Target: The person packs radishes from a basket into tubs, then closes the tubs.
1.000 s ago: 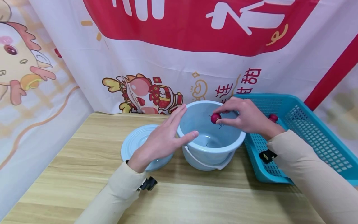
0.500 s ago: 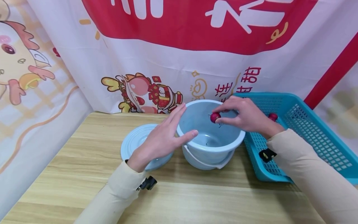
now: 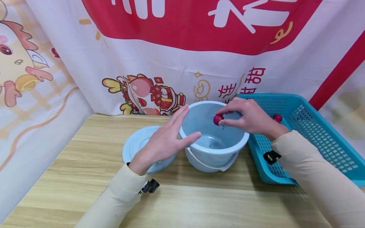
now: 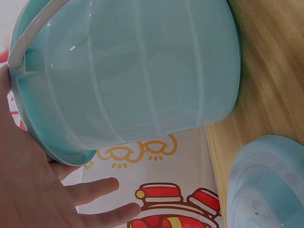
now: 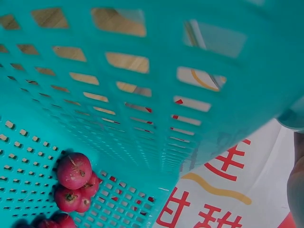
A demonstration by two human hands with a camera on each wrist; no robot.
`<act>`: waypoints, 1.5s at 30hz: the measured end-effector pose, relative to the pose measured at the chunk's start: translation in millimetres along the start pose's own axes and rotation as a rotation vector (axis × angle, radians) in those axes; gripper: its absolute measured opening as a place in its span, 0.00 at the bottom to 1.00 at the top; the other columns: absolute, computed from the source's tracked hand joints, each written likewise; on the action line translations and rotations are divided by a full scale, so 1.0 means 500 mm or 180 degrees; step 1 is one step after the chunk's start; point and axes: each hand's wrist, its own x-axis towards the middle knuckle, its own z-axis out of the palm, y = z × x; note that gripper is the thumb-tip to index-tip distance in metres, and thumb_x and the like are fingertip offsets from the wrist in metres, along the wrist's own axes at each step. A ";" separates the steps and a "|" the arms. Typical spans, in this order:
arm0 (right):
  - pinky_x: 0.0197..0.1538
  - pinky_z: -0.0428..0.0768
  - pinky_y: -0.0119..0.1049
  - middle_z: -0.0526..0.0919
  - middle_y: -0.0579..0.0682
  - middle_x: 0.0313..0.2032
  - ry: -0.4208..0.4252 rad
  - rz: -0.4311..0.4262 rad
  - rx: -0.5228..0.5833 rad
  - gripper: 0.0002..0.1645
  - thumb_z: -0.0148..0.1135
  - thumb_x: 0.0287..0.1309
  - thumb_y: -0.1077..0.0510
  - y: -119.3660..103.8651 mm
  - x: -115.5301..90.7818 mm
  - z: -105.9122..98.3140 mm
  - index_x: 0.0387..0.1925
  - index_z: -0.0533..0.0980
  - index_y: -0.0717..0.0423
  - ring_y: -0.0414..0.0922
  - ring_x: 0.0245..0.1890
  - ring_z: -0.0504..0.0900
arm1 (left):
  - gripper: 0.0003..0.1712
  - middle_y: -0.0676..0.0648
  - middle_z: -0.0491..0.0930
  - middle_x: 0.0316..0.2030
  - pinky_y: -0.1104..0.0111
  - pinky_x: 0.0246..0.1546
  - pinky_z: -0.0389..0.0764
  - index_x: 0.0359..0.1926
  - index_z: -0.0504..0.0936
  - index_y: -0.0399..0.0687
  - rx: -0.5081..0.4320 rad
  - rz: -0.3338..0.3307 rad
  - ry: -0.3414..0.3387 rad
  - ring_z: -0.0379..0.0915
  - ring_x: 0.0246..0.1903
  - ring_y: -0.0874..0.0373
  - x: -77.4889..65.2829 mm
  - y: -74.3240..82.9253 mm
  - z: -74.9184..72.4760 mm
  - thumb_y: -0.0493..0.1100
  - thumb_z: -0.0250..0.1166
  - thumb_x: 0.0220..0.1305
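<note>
My right hand (image 3: 246, 116) pinches a small red radish (image 3: 218, 120) between thumb and fingertips, over the mouth of a light blue bucket (image 3: 209, 162). Thin dark roots trail from that radish. At the bucket's left rim is my left hand (image 3: 165, 139), fingers straight and thumb spread away from them. In the left wrist view the fingers (image 4: 99, 189) reach past the rim without curling round it. Only part of the right hand (image 5: 297, 185) enters the right wrist view, where the held radish is out of sight.
Right of the bucket stands a teal perforated basket (image 3: 263, 174); several radishes (image 5: 74, 171) lie in it. A round blue lid (image 3: 135, 142) rests on the wooden table (image 3: 71, 167) to the left. The bucket's white handle (image 3: 205, 165) hangs down its front. Printed cloth (image 3: 159, 60) closes off the back.
</note>
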 end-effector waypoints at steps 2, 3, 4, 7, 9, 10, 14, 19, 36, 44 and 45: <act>0.42 0.89 0.43 0.91 0.49 0.50 0.0001 -0.0017 0.0023 0.25 0.82 0.55 0.52 0.000 -0.001 -0.001 0.55 0.89 0.47 0.47 0.50 0.83 | 0.56 0.63 0.39 0.86 0.34 0.74 0.66 0.87 0.42 0.70 0.0000 0.0003 0.0000 0.49 0.85 0.50 0.000 0.000 0.000 0.81 0.51 0.67; 0.42 0.90 0.44 0.91 0.50 0.50 0.0001 -0.0024 0.0032 0.24 0.82 0.55 0.52 0.000 -0.002 -0.001 0.55 0.89 0.47 0.47 0.50 0.84 | 0.56 0.63 0.39 0.86 0.34 0.74 0.66 0.87 0.42 0.70 0.0000 0.0003 -0.0001 0.49 0.85 0.50 0.000 0.000 0.000 0.81 0.51 0.67; 0.42 0.90 0.45 0.92 0.50 0.50 0.0005 -0.0025 0.0037 0.24 0.82 0.55 0.52 0.000 -0.002 -0.001 0.55 0.89 0.47 0.47 0.51 0.84 | 0.56 0.63 0.39 0.86 0.34 0.74 0.66 0.87 0.42 0.70 -0.0001 0.0001 -0.0003 0.50 0.84 0.50 0.001 0.000 0.000 0.81 0.51 0.67; 0.42 0.91 0.45 0.92 0.49 0.50 0.0019 -0.0028 0.0048 0.23 0.82 0.55 0.53 0.001 -0.002 -0.001 0.54 0.89 0.47 0.47 0.51 0.84 | 0.56 0.62 0.39 0.87 0.34 0.74 0.66 0.87 0.42 0.70 -0.0002 0.0001 -0.0007 0.50 0.84 0.50 0.001 0.000 0.000 0.81 0.51 0.68; 0.41 0.91 0.44 0.92 0.49 0.50 0.0031 -0.0030 0.0047 0.23 0.82 0.55 0.53 0.003 -0.003 0.000 0.54 0.89 0.47 0.47 0.50 0.84 | 0.56 0.62 0.39 0.87 0.33 0.74 0.66 0.87 0.42 0.70 0.0000 -0.0004 -0.0009 0.50 0.84 0.50 0.001 0.000 0.000 0.81 0.51 0.68; 0.41 0.91 0.44 0.92 0.49 0.50 0.0044 -0.0029 0.0049 0.23 0.82 0.55 0.54 0.004 -0.003 0.001 0.54 0.89 0.47 0.47 0.50 0.84 | 0.56 0.62 0.39 0.87 0.33 0.74 0.66 0.87 0.42 0.70 0.0000 -0.0004 -0.0011 0.50 0.84 0.50 0.002 0.000 0.000 0.81 0.52 0.67; 0.41 0.91 0.45 0.92 0.49 0.50 0.0145 -0.0033 0.0119 0.23 0.83 0.54 0.56 0.009 -0.005 0.005 0.53 0.89 0.47 0.47 0.50 0.85 | 0.56 0.61 0.39 0.87 0.33 0.74 0.66 0.87 0.42 0.70 0.0005 -0.0008 -0.0016 0.49 0.85 0.49 0.002 0.001 0.000 0.81 0.52 0.67; 0.46 0.90 0.38 0.91 0.47 0.51 0.0317 0.0229 0.0471 0.21 0.82 0.56 0.54 0.010 -0.013 0.007 0.53 0.89 0.45 0.46 0.51 0.87 | 0.56 0.62 0.38 0.87 0.33 0.74 0.66 0.87 0.42 0.71 -0.0009 -0.0029 -0.0016 0.49 0.85 0.50 0.002 0.001 0.001 0.81 0.52 0.67; 0.47 0.90 0.33 0.91 0.39 0.53 0.0553 0.0907 0.1623 0.23 0.74 0.66 0.52 0.063 -0.046 -0.035 0.61 0.85 0.49 0.40 0.52 0.90 | 0.56 0.62 0.39 0.87 0.33 0.74 0.66 0.87 0.42 0.71 -0.0014 0.0000 0.0039 0.50 0.84 0.50 0.001 0.001 0.000 0.82 0.52 0.67; 0.49 0.88 0.29 0.87 0.36 0.59 0.0679 0.1319 0.1494 0.30 0.74 0.65 0.45 0.113 -0.063 -0.059 0.67 0.81 0.45 0.40 0.60 0.82 | 0.56 0.63 0.39 0.87 0.33 0.74 0.66 0.86 0.43 0.71 -0.0020 -0.0022 0.0038 0.49 0.85 0.50 -0.001 0.001 -0.001 0.82 0.52 0.67; 0.49 0.88 0.29 0.86 0.35 0.59 0.0691 0.1380 0.1446 0.31 0.74 0.65 0.44 0.120 -0.066 -0.062 0.67 0.81 0.45 0.39 0.61 0.81 | 0.56 0.62 0.39 0.87 0.33 0.74 0.66 0.86 0.42 0.71 -0.0022 -0.0016 0.0037 0.49 0.85 0.50 0.000 0.000 0.000 0.82 0.52 0.67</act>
